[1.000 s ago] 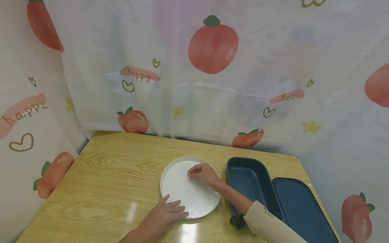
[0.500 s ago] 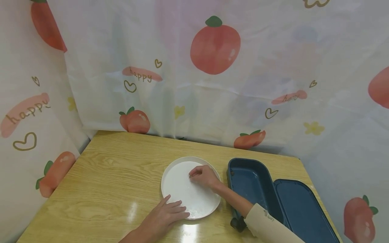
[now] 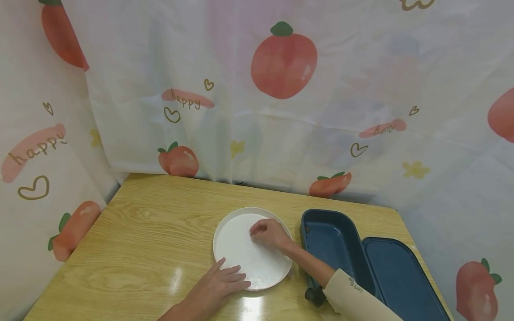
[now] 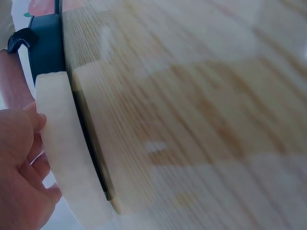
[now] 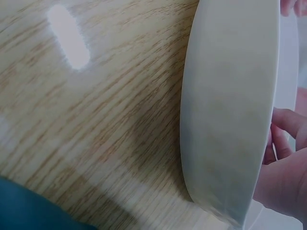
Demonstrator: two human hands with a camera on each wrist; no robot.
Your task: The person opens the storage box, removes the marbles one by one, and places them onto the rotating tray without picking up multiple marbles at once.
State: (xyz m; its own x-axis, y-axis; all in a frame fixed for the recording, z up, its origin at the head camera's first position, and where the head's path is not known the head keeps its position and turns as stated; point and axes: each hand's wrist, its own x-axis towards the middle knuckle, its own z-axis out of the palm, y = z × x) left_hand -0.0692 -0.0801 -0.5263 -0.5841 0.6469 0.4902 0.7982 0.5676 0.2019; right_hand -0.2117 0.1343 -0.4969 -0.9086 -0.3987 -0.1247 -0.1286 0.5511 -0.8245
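A round white plate (image 3: 263, 269) with a raised rim lies on the wooden table. My left hand (image 3: 218, 283) rests on its near left rim, fingers spread and reaching inward. In the left wrist view, the left hand's fingers (image 4: 41, 165) lie along the inner side of the plate's pale wall (image 4: 67, 143). Over the upper middle of the plate, my right hand (image 3: 271, 234) is bent down with its thumb and fingers drawn together. I cannot tell whether something small is between those fingertips. The right wrist view shows the right hand (image 5: 285, 163) partly behind the plate wall (image 5: 230, 110).
A deep navy box (image 3: 329, 236) stands right of the plate, passing under my right forearm. A navy lid (image 3: 401, 272) lies beside it, farther right. A black camera mount (image 3: 315, 295) sits below my right sleeve. Printed cloth (image 3: 241, 111) hangs behind the table.
The head view has shifted very slightly. Both hands keep practically the same place and pose at the plate.
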